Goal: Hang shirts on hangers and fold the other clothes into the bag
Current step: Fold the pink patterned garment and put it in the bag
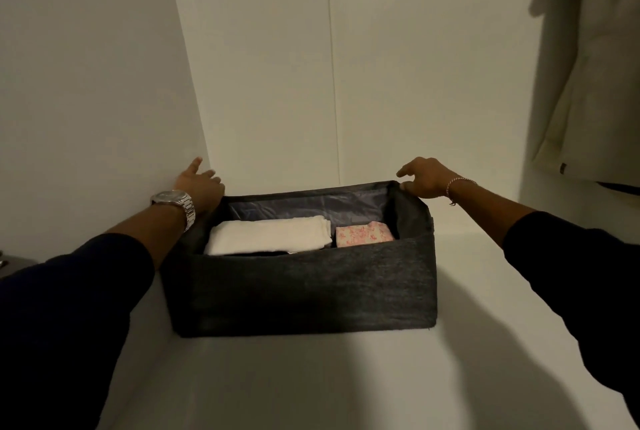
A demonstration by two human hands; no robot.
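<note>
The dark fabric bag sits at the centre of the frame on a white shelf, open at the top. Inside it, a folded white cloth lies on the left and a folded pink patterned cloth just beside it on the right. My left hand rests at the bag's far left corner, grip loose, fingers spread. My right hand seems to pinch the far right rim, though the fingertips are hard to see. A pale garment hangs at upper right.
</note>
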